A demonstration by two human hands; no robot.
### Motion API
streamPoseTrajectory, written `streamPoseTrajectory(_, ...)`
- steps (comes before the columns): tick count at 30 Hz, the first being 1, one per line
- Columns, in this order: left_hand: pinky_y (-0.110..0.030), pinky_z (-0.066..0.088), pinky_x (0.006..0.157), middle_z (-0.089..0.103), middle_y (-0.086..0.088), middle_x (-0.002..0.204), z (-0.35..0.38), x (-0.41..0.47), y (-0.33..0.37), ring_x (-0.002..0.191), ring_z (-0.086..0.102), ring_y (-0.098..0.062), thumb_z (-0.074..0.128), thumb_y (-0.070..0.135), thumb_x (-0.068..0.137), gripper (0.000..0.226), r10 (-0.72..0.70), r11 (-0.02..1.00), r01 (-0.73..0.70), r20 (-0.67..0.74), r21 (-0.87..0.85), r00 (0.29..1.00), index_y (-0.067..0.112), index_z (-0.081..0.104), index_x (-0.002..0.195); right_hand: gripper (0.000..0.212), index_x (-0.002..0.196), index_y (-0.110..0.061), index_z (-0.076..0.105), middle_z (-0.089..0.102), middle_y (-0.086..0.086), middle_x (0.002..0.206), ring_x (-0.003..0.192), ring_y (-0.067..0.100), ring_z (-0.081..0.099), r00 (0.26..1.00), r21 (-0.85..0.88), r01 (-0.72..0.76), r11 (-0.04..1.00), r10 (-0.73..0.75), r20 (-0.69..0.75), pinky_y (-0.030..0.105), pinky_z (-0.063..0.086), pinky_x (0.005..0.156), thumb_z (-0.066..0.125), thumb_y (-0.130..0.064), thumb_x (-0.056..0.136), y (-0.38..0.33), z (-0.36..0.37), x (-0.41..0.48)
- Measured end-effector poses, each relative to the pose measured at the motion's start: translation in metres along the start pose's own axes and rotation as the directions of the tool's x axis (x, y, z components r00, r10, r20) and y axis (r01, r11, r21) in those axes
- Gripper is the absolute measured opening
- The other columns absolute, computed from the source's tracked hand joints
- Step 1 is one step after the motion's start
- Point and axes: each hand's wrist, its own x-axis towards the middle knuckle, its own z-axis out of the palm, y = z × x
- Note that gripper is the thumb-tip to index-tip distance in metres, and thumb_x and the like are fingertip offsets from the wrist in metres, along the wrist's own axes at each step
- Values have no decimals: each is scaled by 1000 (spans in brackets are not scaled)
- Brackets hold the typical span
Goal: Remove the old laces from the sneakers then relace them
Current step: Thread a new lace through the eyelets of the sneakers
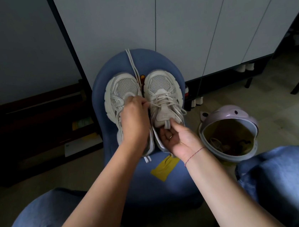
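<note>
**Both hands on the sneakers, stool top**

- Setting: the person is seated, with jeans-clad knees at the bottom of the head view. A blue stool stands between the knees. Pale cabinet doors are behind it.
- Sneakers: the white pair sits side by side on the stool seat, toes pointing away from the person. The left sneaker and right sneaker are nearly touching along their inner edges.
- Loose lace: a pale doubled strand lies in the gap between the two toes. It runs up across the seat and over the stool's far edge.
- Right sneaker lacing: it is threaded and crossed over the tongue. One strand leads off sideways toward the left hand.
- Left hand: it is back-up over the mid part of the left sneaker and covers the eyelets. The fingertips are closed in a pinch on that strand from the right sneaker.
- Right hand: it is palm-up at the right sneaker's heel end. Thumb and fingers pinch the tongue loop. There is a ring on one finger and a red thread bracelet on the wrist.
- Whether any lace is left in the left sneaker cannot be told, because the hand hides it.
- Other items: a yellow scrap lies on the near part of the seat. A pink bin stands on the floor to the right of the stool, mouth toward the camera, with dim contents inside.
</note>
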Motion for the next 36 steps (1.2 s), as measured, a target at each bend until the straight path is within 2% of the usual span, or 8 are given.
streamPoseTrajectory(7,-25,27,62,58,-8,83,-29,14,-8,77,55,-23,50,10,94,20,-233,972,222,-211,-72,949,12,61,78,10,86,-8,60,69,3,60,77,17,60,998,-41,29,999,-31,-47,23,56,51,56,-12,94,-6,-2,-5)
streamPoseTrajectory(10,-25,35,74,66,-13,105,-50,25,-18,96,61,-27,51,14,96,18,-351,936,325,-292,-136,890,10,69,99,9,87,-9,60,70,2,62,78,17,60,999,-44,29,999,-31,-39,23,56,52,56,-12,93,-8,-4,-5)
streamPoseTrajectory(15,-25,41,85,63,-6,127,-33,16,-11,113,59,-24,60,18,94,28,-75,993,78,43,-83,996,12,66,121,12,83,-7,61,68,4,61,73,18,61,1000,-38,4,999,-5,-24,25,56,54,57,-12,93,-6,-2,-6)
streamPoseTrajectory(19,-26,44,78,65,-6,124,-11,5,-4,95,61,-20,62,21,95,33,136,991,-126,285,-52,949,13,63,127,15,82,-7,61,68,4,61,54,15,66,1000,-39,4,999,-5,-19,24,56,53,55,-13,94,-7,-2,-7)
streamPoseTrajectory(22,-33,51,82,70,-7,113,-6,2,-4,99,65,-23,65,25,93,29,133,991,-134,296,-18,946,11,68,118,13,84,-6,61,69,5,62,53,15,67,1000,-41,-6,999,6,-15,24,57,53,56,-13,94,-8,-2,-7)
streamPoseTrajectory(29,-30,40,60,70,0,82,-31,14,-8,82,64,-22,67,38,91,21,55,991,-78,208,106,977,19,76,90,13,86,-8,60,70,3,60,63,15,67,999,-145,19,989,-25,-46,21,55,51,55,-17,95,-11,-4,-7)
streamPoseTrajectory(33,-35,35,79,58,4,77,-42,19,-14,102,54,-30,68,45,88,30,53,987,-70,118,142,992,19,74,76,31,81,-7,59,64,0,49,38,7,57,990,-553,48,832,-112,-83,14,40,37,50,-31,98,-7,-8,-5)
streamPoseTrajectory(36,-35,34,82,57,5,74,-41,14,-10,98,54,-25,66,42,91,31,40,997,-50,158,56,987,21,67,68,35,70,-10,53,52,-3,41,29,7,42,991,-559,30,829,-99,-94,12,30,31,53,-33,96,-5,-5,-1)
